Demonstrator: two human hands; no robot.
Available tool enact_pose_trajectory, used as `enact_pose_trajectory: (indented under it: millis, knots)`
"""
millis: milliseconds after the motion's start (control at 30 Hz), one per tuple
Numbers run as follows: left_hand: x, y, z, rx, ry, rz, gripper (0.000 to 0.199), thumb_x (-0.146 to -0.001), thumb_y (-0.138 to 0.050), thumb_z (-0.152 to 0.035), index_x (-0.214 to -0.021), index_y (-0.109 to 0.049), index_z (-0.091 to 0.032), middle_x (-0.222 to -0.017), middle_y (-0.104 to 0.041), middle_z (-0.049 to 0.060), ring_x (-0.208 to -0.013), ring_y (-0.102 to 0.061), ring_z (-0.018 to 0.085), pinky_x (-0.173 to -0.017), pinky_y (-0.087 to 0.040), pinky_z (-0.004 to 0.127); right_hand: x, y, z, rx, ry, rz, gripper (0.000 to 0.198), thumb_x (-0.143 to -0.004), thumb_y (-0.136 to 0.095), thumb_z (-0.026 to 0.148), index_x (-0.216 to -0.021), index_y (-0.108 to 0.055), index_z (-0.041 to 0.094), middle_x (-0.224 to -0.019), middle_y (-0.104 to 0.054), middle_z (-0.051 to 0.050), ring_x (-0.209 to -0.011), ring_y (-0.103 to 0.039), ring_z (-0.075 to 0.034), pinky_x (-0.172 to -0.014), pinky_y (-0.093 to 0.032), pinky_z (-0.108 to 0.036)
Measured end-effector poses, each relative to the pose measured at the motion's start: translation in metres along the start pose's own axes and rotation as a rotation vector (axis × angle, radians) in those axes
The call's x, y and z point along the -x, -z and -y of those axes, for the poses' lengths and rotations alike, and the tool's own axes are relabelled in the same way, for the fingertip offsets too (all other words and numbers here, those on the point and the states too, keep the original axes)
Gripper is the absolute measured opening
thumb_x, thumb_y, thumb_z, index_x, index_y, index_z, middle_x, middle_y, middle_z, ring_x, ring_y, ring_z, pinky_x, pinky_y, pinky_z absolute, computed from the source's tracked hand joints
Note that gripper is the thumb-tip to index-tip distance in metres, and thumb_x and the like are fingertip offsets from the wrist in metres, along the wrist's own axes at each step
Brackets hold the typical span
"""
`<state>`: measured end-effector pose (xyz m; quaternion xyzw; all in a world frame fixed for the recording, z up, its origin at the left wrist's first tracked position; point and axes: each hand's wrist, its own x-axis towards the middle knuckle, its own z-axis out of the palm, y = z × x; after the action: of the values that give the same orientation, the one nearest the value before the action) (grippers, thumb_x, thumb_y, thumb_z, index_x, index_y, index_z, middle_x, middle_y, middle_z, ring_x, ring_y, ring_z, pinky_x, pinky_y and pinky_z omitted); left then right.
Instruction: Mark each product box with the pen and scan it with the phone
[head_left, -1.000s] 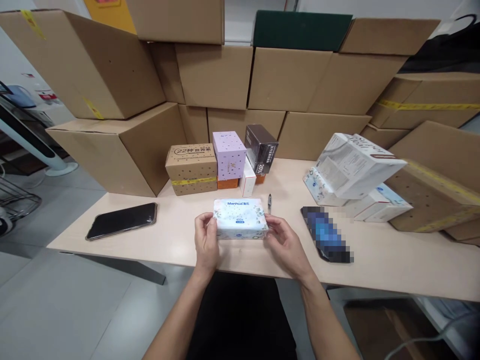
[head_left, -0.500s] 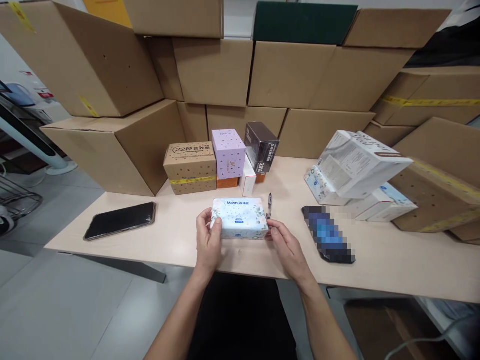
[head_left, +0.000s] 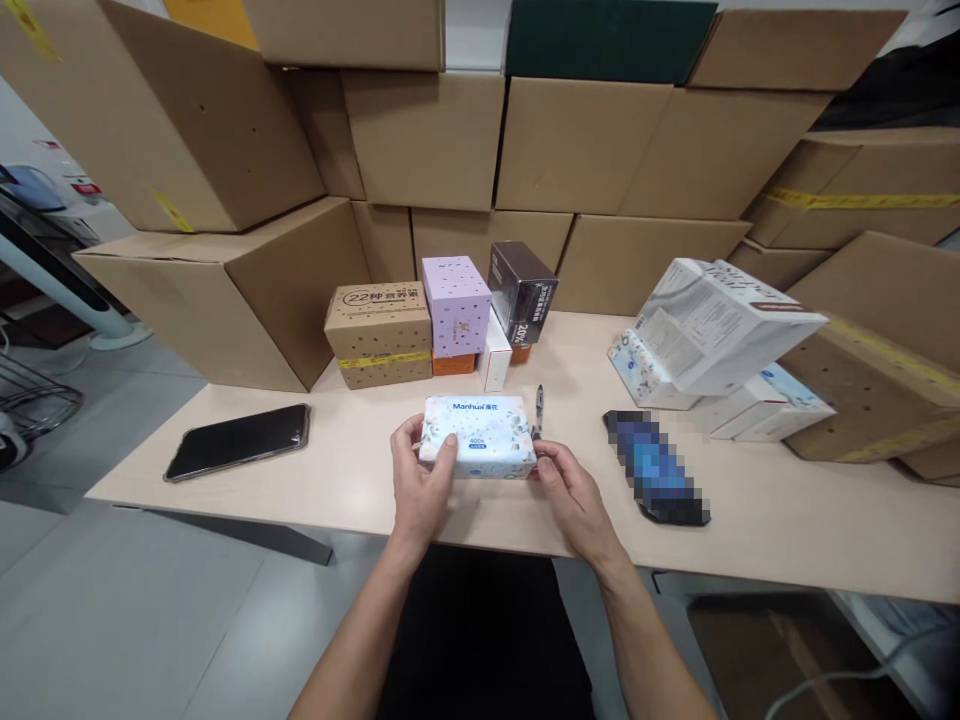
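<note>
We see a white floral tissue pack [head_left: 478, 436] lying flat near the front edge of the worktop [head_left: 787, 520], about midway along it, its printed top facing up. Our left hand [head_left: 420, 487] closes on the pack's left end, thumb pressed across the front face and fingers wrapped round the far side. Our right hand [head_left: 574, 495] meets the pack's right end, thumb and fingertips touching its lower corner; we cannot tell whether that hand grips or merely steadies it. The pack sits between the two hands, touching both.

Just behind the pack's right end lies a pen [head_left: 538, 406]. Toward the left front corner rests a dark phone [head_left: 238, 441], well apart; to the right, a blurred dark device [head_left: 655, 467]. Along the back edge stand a brown carton [head_left: 379, 334], a lilac box [head_left: 456, 304] and a dark box [head_left: 522, 292]. White packages [head_left: 712, 335] pile up toward the right edge. Stacked cardboard boxes [head_left: 570, 150] wall in the scene.
</note>
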<state>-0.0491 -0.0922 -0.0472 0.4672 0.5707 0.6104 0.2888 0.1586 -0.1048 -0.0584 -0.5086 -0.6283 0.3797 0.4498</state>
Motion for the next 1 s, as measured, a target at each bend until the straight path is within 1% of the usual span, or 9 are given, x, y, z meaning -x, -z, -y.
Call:
enact_pose_trajectory:
  millis: [67, 200, 267, 367, 433, 567, 733, 867, 1000]
  knots:
    - [0.001, 0.001, 0.0, 0.03, -0.008, 0.0, 0.044, -0.084, -0.067, -0.039, -0.12, -0.052, -0.02, -0.123, -0.056, 0.011, -0.111, -0.058, 0.023, -0.094, -0.049, 0.039, 0.0, 0.0, 0.003, 0.007, 0.029, -0.002, 0.036, -0.098, -0.045, 0.049, -0.118, -0.059, 0.023, -0.118, -0.067, -0.008, -0.1, -0.065, -0.022, -0.09, -0.051, -0.036]
    - [0.003, 0.001, 0.0, 0.104, -0.077, -0.008, 0.046, -0.082, -0.07, -0.034, -0.121, -0.051, -0.02, -0.124, -0.056, 0.011, -0.113, -0.059, 0.024, -0.095, -0.051, 0.038, 0.0, -0.001, 0.005, -0.004, 0.101, -0.028, 0.033, -0.098, -0.047, 0.047, -0.119, -0.06, 0.024, -0.131, -0.061, -0.008, -0.123, -0.057, -0.023, -0.103, -0.047, -0.038]
    - [0.005, 0.001, 0.0, 0.129, -0.115, -0.007, 0.05, -0.08, -0.071, -0.031, -0.124, -0.05, -0.02, -0.126, -0.055, 0.012, -0.119, -0.057, 0.025, -0.1, -0.049, 0.04, 0.0, -0.002, 0.004, -0.027, 0.116, -0.027, 0.032, -0.098, -0.048, 0.046, -0.12, -0.059, 0.025, -0.138, -0.057, -0.008, -0.13, -0.053, -0.023, -0.108, -0.044, -0.039]
    - [0.006, 0.0, 0.004, 0.143, -0.121, 0.015, 0.062, -0.079, -0.071, -0.028, -0.135, -0.046, -0.02, -0.135, -0.049, 0.013, -0.132, -0.049, 0.028, -0.112, -0.041, 0.043, 0.0, -0.003, 0.0, -0.049, 0.114, -0.028, 0.033, -0.097, -0.05, 0.045, -0.122, -0.058, 0.025, -0.145, -0.053, -0.009, -0.135, -0.049, -0.023, -0.111, -0.042, -0.041]
    - [0.006, 0.001, 0.006, 0.128, -0.109, 0.027, 0.07, -0.078, -0.071, -0.027, -0.142, -0.042, -0.022, -0.139, -0.046, 0.013, -0.137, -0.044, 0.028, -0.116, -0.037, 0.043, 0.0, -0.003, -0.003, -0.049, 0.103, -0.036, 0.034, -0.097, -0.051, 0.045, -0.122, -0.057, 0.025, -0.146, -0.052, -0.01, -0.136, -0.048, -0.024, -0.112, -0.042, -0.043]
    - [0.007, 0.002, 0.01, 0.058, -0.121, 0.038, 0.077, -0.076, -0.071, -0.023, -0.147, -0.039, -0.025, -0.137, -0.045, 0.011, -0.137, -0.043, 0.028, -0.116, -0.037, 0.043, 0.0, -0.004, -0.005, -0.046, 0.087, -0.047, 0.033, -0.096, -0.051, 0.046, -0.12, -0.057, 0.024, -0.144, -0.053, -0.011, -0.134, -0.05, -0.025, -0.112, -0.042, -0.044]
    - [0.007, 0.003, 0.01, 0.074, -0.119, 0.039, 0.076, -0.077, -0.068, -0.021, -0.147, -0.039, -0.024, -0.136, -0.045, 0.012, -0.135, -0.045, 0.027, -0.116, -0.038, 0.044, 0.0, -0.004, -0.003, -0.052, 0.08, -0.048, 0.031, -0.097, -0.052, 0.045, -0.119, -0.056, 0.023, -0.144, -0.054, -0.011, -0.133, -0.051, -0.023, -0.111, -0.043, -0.042]
    - [0.008, 0.002, 0.011, 0.102, -0.125, 0.032, 0.074, -0.075, -0.066, -0.016, -0.144, -0.043, -0.024, -0.135, -0.047, 0.011, -0.135, -0.045, 0.027, -0.116, -0.039, 0.043, 0.0, -0.005, -0.001, -0.053, 0.063, -0.047, 0.033, -0.096, -0.053, 0.046, -0.119, -0.056, 0.023, -0.145, -0.052, -0.011, -0.131, -0.053, -0.024, -0.109, -0.045, -0.042]
    - [0.007, 0.002, 0.015, 0.142, -0.143, 0.02, 0.07, -0.072, -0.063, -0.01, -0.139, -0.047, -0.023, -0.133, -0.048, 0.011, -0.133, -0.048, 0.026, -0.113, -0.043, 0.041, 0.0, -0.004, 0.001, -0.064, 0.079, -0.052, 0.034, -0.095, -0.054, 0.046, -0.12, -0.057, 0.023, -0.141, -0.056, -0.011, -0.127, -0.056, -0.024, -0.107, -0.048, -0.041]
